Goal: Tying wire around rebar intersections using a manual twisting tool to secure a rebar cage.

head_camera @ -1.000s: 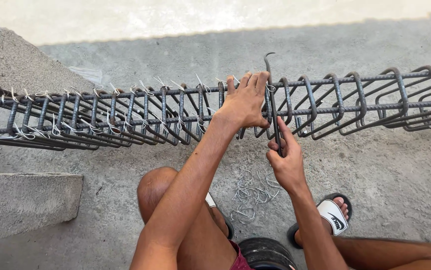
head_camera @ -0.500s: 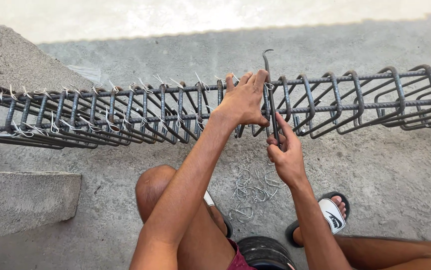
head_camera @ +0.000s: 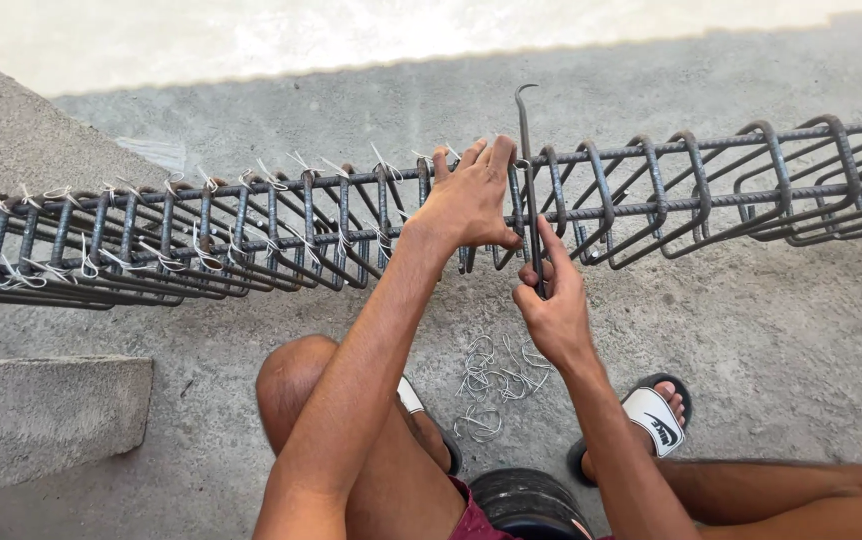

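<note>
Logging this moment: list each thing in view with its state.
Left hand: gripping the rebar cage.
Right hand: shut on the hook tool, upright.
Cage: lying level, stirrups left of the hands wire-tied.
Wire ties: loose on the ground.
Sandal: on foot.

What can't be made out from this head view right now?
- Tie point on the rebar cage: covered by the left hand.
- Handle of the hook tool: buried in the right hand.
- Cage ends: cut off by both side edges.
- Loose tie wires: too thin to count.
</note>
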